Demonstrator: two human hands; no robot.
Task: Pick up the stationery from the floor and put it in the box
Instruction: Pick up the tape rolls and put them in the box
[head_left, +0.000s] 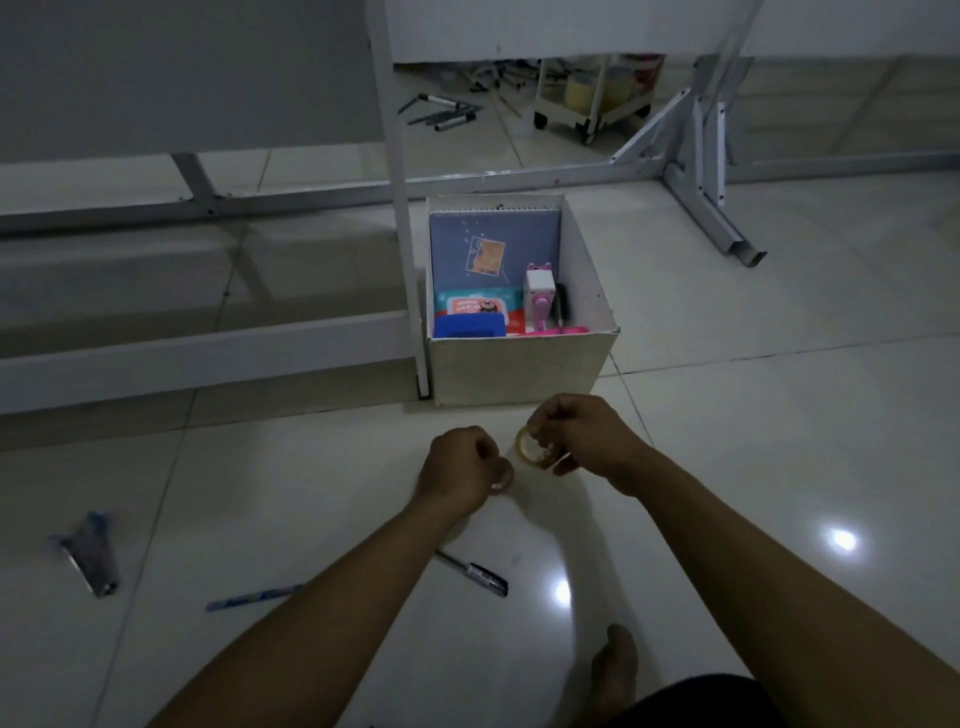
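A white open box (519, 369) stands on the tiled floor just beyond my hands. It holds a blue spiral notebook (493, 249), a pink-and-white sharpener (540, 301), a blue case and other items. My right hand (587, 431) is shut on a yellowish roll of clear tape (530, 449), held a little in front of the box. My left hand (457, 467) is shut on a smaller tape roll (503, 475) just beside it. On the floor lie a black pen (475, 571), a blue pen (254, 597) and a blurred blue-grey tool (91, 556).
A white metal table leg (405, 234) stands right beside the box's left side, with frame bars running along the floor. More markers (441, 111) and a wheeled cart (592, 98) sit beyond the table. My bare foot (615, 670) rests at the lower right.
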